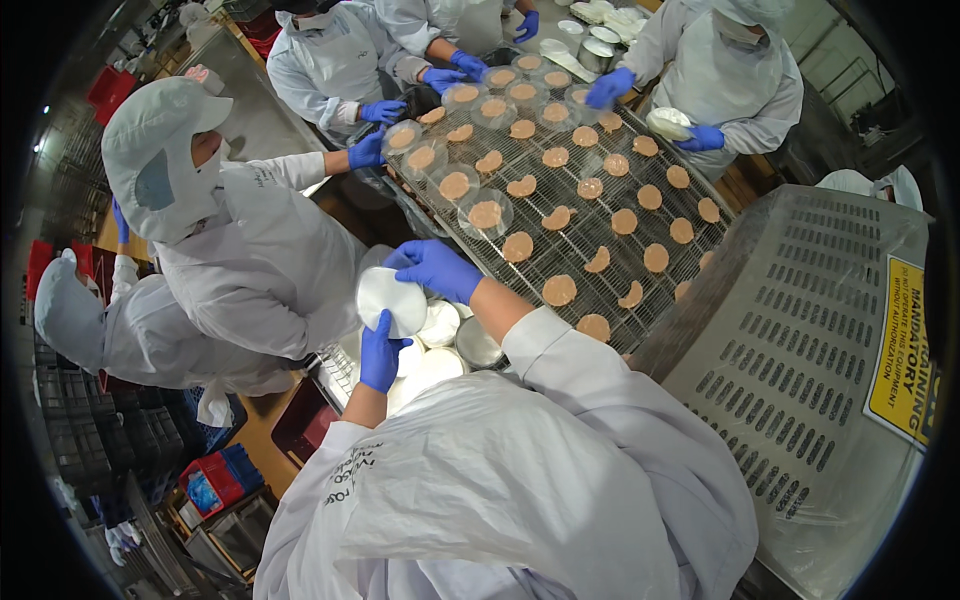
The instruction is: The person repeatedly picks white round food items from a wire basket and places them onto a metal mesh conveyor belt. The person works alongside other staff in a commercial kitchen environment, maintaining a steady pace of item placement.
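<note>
My left hand [380, 358], in a blue glove, grips the lower edge of a white round disc [388, 302] that looks like a stack of thin sheets. At its upper edge, my gloved right hand [437, 270] pinches with the fingertips. More white round stacks [438, 368] lie below my hands, some in round metal tins [478, 342]. Ahead and to the right, a wire mesh belt [560, 235] carries flat pinkish-brown patties [559, 290], some whole and some broken or crescent-shaped. Clear round films [485, 213] lie with several patties at the belt's left and far edges.
Close on my left stands a co-worker [240, 230] reaching to the belt. Other co-workers [330, 65] work at the far end, one [725, 80] holding a white stack. A slotted metal machine cover [800, 370] rises at my right. Red and blue crates [222, 480] stand lower left.
</note>
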`<state>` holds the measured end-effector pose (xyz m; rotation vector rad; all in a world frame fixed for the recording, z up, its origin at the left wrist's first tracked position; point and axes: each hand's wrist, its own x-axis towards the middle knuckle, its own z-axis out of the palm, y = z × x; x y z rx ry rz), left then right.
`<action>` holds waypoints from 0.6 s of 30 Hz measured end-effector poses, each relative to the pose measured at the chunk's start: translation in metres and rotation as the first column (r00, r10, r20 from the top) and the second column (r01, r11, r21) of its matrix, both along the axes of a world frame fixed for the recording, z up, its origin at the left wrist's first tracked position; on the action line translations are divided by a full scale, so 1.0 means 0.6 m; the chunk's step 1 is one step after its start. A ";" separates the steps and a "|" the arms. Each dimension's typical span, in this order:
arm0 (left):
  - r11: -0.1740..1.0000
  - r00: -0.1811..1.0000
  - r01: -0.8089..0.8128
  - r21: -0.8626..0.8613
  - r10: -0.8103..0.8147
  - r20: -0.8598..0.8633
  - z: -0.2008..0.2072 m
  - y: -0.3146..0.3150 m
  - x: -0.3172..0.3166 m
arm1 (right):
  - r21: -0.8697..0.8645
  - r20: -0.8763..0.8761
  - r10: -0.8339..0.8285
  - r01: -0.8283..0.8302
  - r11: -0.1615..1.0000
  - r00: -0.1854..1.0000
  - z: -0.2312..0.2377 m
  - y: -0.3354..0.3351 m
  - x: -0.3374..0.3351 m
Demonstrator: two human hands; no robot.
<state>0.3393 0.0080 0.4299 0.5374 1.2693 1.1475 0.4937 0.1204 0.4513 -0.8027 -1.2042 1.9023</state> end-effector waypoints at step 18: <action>0.996 0.996 0.087 -0.009 -0.087 -0.016 -0.081 -0.032 -0.086 | -0.188 -0.043 -0.300 0.288 0.939 0.953 -0.116 0.003 -0.010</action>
